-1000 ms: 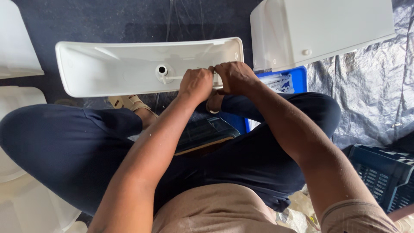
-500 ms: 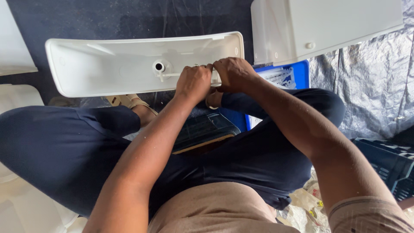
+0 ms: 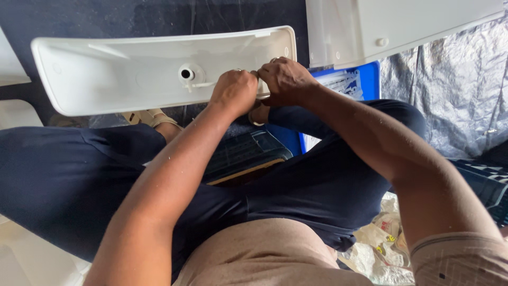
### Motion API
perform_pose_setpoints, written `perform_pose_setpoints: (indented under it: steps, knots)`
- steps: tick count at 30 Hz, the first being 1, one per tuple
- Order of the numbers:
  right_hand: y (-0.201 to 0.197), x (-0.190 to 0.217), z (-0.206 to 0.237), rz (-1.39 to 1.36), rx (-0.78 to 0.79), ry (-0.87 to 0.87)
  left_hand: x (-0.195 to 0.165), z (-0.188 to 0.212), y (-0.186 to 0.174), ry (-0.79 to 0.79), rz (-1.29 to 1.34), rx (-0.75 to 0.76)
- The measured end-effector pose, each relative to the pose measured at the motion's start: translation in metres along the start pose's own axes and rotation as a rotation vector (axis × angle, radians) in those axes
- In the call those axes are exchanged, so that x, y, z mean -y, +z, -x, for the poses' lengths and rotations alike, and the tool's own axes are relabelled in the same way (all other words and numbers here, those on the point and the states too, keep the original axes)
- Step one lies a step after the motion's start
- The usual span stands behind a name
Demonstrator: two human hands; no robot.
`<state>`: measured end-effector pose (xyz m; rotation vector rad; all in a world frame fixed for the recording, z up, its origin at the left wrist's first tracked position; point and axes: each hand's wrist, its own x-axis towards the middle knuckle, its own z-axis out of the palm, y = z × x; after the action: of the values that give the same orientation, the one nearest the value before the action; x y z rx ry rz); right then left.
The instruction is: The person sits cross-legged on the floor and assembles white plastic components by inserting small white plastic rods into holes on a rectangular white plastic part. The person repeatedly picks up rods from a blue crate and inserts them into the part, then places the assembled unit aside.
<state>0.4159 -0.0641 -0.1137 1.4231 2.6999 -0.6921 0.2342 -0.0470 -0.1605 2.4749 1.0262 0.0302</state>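
Both hands, left hand (image 3: 234,91) and right hand (image 3: 286,79), closed together at lower edge of white plastic tray (image 3: 132,74), upper centre; whatever they pinch is hidden; progress unclear.

The white plastic tray-like shell (image 3: 132,74) is lying long and shallow across the person's knees, stretching from about ten o'clock toward one o'clock in the head view, with its hollow inner side facing up. A small round hole with a raised collar (image 3: 186,73) is sitting near the middle of its floor (a short rib is running off it toward three o'clock), and the rounded rim is curving up all around. Its near edge at the right end is passing under the fists working there, so that part is staying hidden.
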Motion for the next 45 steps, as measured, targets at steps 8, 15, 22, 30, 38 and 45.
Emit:
perform_pose_setpoints:
  steps: [8, 15, 22, 30, 38, 45]
  knots:
    - [0.007, -0.002, 0.002, 0.053, 0.057, -0.056, -0.002, 0.006, -0.011, 0.094, -0.088, 0.100]
    - [0.015, 0.000, 0.006, 0.069, -0.025, -0.149, 0.000, 0.011, -0.008, 0.130, -0.141, 0.099]
    - [0.012, 0.009, 0.007, 0.078, -0.058, -0.114, -0.002, 0.023, -0.022, 0.028, -0.070, 0.021]
    - [0.001, 0.025, 0.001, 0.090, 0.036, 0.102, 0.000, 0.034, -0.022, -0.097, 0.099, -0.054]
    - [-0.006, 0.029, -0.006, 0.142, 0.082, 0.056, 0.006, 0.022, 0.034, -0.060, -0.040, 0.016]
    - [-0.017, 0.025, -0.015, 0.102, 0.119, -0.048, -0.003, 0.029, -0.016, -0.135, 0.160, -0.100]
